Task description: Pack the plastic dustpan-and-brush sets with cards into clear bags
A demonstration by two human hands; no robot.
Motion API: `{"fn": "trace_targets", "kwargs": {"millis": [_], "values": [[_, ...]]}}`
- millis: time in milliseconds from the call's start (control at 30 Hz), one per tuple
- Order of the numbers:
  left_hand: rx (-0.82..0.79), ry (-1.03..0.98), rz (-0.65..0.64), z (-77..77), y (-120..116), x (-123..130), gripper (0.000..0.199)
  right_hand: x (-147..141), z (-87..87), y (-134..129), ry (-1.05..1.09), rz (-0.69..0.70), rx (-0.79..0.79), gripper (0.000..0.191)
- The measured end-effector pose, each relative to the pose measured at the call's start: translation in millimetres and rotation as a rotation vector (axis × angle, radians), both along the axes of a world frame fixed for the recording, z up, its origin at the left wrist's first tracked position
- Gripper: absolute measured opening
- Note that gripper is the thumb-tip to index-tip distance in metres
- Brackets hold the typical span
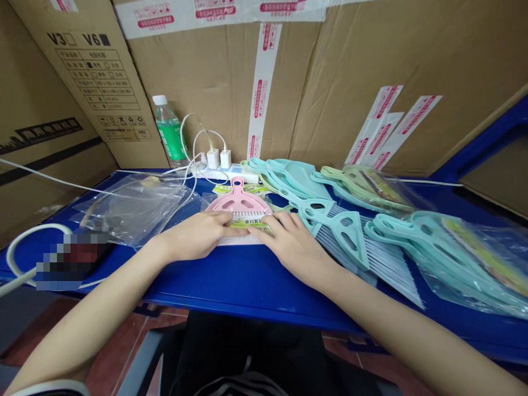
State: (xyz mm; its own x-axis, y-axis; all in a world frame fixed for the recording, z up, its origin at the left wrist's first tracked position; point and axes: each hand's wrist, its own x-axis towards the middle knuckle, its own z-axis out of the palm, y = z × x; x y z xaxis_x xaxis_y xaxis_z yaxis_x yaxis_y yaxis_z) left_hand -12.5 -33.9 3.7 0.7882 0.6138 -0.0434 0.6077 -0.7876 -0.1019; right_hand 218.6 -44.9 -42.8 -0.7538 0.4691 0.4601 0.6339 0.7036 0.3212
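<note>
A pink dustpan (pixel 238 197) lies on the blue table in front of me, its handle pointing away. A row of pale bristles and a yellow-green printed label card (pixel 246 224) lie across its near side. My left hand (pixel 197 234) is closed on the card's left end. On the right end, my right hand (pixel 293 242) is closed too, with curled fingers and the thumb along the near edge. The fingers hide both ends of the card. Light-blue brushes (pixel 346 234) with long bristles lie just right of my right hand.
Bagged turquoise dustpans (pixel 437 247) and a green dustpan set (pixel 367 184) lie at the right. Clear plastic bags (pixel 136 206) cover the left. A power strip (pixel 247 175) with chargers and cables, a green-labelled bottle (pixel 170 135) and cardboard walls (pixel 218 82) stand behind. A blurred-out device (pixel 78 258) lies left.
</note>
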Motion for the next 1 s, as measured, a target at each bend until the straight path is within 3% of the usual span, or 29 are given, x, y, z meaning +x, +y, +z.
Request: {"fn": "trace_targets", "kwargs": {"millis": [167, 600, 1000], "values": [[-0.008, 0.03, 0.023, -1.4, -1.4, 3.3, 0.067, -1.1, -3.5, 2.0, -0.039, -0.005, -0.024, 0.033], [-0.041, 0.035, 0.101, 7.0, -1.1, -5.3, 0.057, 7.0, 6.6, 2.2, -0.033, -0.031, -0.103, 0.023], [-0.082, -0.021, 0.24, 9.2, 2.4, -16.8, 0.047, 8.7, 8.2, 2.4, -0.155, -0.034, 0.016, 0.017]]}}
